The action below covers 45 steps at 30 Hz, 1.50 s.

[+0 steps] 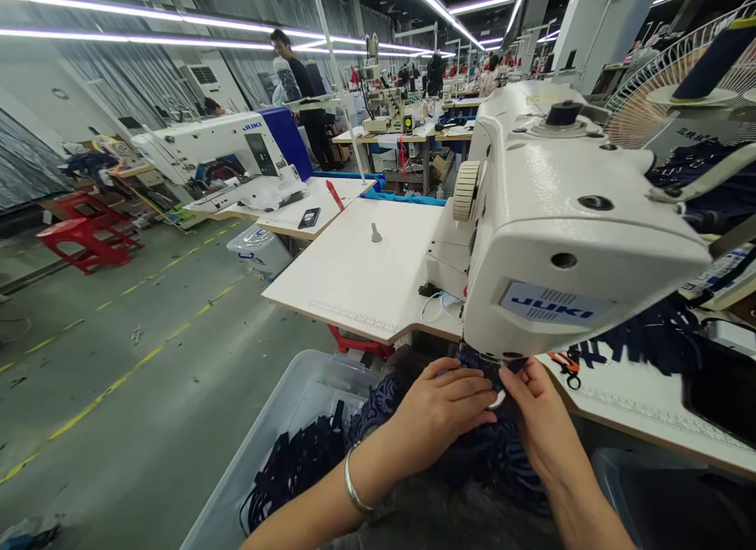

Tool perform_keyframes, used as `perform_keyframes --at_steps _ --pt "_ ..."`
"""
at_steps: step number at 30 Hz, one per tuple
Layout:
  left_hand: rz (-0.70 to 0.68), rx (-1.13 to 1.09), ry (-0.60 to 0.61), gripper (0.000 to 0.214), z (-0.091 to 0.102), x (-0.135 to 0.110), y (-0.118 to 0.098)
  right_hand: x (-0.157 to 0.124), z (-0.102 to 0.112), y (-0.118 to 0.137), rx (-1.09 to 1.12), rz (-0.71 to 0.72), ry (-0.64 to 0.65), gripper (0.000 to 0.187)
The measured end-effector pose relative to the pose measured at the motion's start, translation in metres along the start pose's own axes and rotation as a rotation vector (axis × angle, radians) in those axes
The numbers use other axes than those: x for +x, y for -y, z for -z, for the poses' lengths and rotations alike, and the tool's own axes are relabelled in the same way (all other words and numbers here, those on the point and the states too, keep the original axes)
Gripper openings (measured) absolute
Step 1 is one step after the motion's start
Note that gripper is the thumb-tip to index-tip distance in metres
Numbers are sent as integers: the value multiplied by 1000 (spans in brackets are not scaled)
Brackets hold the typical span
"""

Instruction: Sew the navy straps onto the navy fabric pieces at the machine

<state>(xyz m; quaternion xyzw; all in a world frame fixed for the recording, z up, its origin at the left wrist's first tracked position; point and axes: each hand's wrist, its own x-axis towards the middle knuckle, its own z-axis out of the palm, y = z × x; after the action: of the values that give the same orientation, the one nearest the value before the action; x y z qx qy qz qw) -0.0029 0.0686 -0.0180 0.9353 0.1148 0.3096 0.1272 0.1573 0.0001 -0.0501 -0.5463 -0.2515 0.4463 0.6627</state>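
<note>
My left hand (446,412), with a silver bangle on its wrist, is bent over a navy fabric piece (481,366) under the head of a white JUKI sewing machine (561,227). Its fingers are stretched across the cloth and its thumb is hidden. On the other side, my right hand (540,412) pinches the edge of the same cloth between thumb and fingertips. A small pale curved thing (498,400) shows between the hands; its kind is unclear. More navy strips (508,455) lie below, across my lap. The needle area is mostly hidden.
At my left, a clear plastic bin (236,475) holds navy strips. The white machine table (354,274) bears a small grey tool. Orange-handled snips (568,367) and a dark phone-like slab (720,384) lie right. Another JUKI machine (218,148) and a standing person (301,85) are beyond.
</note>
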Motion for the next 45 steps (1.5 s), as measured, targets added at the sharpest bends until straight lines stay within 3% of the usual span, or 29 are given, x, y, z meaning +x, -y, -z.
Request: perform_keyframes --at_steps 3,8,14,22,29,40,45 --pt "-2 41 23 24 4 1 1 3 3 4 5 6 36 29" --pt "38 -48 -5 27 4 1 3 2 6 4 -157 86 -33 24" --pt "67 -70 -30 28 0 1 2 -1 0 4 -175 125 -42 24" --pt "65 -57 -70 26 1 2 0 -3 -1 6 -224 66 -67 31" --pt "142 -137 -148 26 -5 2 1 -3 -6 8 -246 102 -97 31" --pt "16 153 98 26 3 -3 4 -2 -3 4 -268 121 -97 26" --pt "-29 195 120 26 8 1 1 -2 -2 8 -307 127 -98 26"
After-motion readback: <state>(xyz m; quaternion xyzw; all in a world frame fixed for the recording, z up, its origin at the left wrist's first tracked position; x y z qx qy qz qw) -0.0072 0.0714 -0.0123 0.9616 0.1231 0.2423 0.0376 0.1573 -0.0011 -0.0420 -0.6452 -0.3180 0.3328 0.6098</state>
